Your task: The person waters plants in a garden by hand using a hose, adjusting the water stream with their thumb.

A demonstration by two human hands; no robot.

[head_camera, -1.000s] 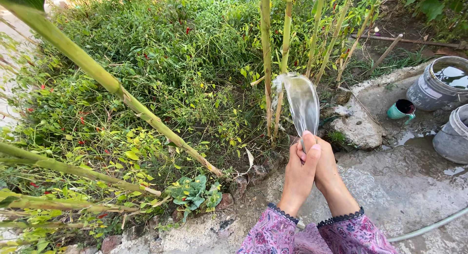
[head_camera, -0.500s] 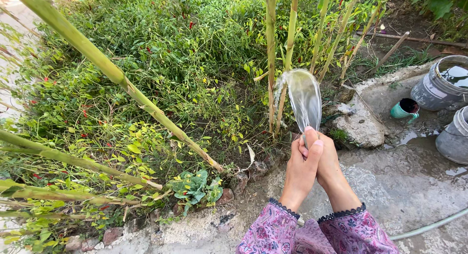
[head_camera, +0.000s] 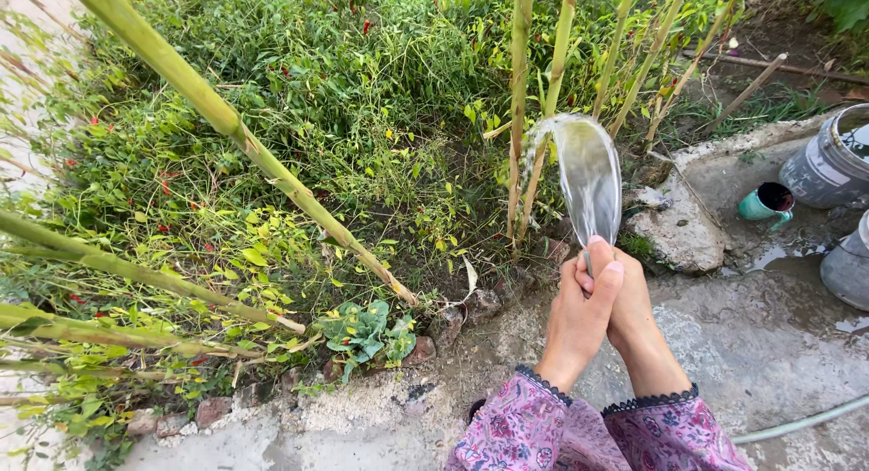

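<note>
My left hand [head_camera: 582, 315] and my right hand [head_camera: 631, 301] are clasped together around the end of a hose, which is almost hidden between them. A thumb presses over the outlet. A flat, clear fan of water [head_camera: 588, 174] shoots up and away from the hands toward tall green stalks [head_camera: 518, 118] and the leafy bed behind them. The grey-green hose [head_camera: 798, 422] runs across wet concrete at the lower right. Both wrists wear purple patterned sleeves [head_camera: 534, 428].
Dense green plants with small red fruits [head_camera: 299, 100] fill the left and middle. Thick slanted stalks [head_camera: 226, 127] cross the left. A pale stone [head_camera: 677, 234], a teal mug [head_camera: 766, 202] and two grey buckets [head_camera: 828, 168] [head_camera: 847, 265] stand on the wet concrete at right.
The view has shifted a little, so hands, spray and buckets sit further right in the frame. The grip and the fan of water are unchanged.
</note>
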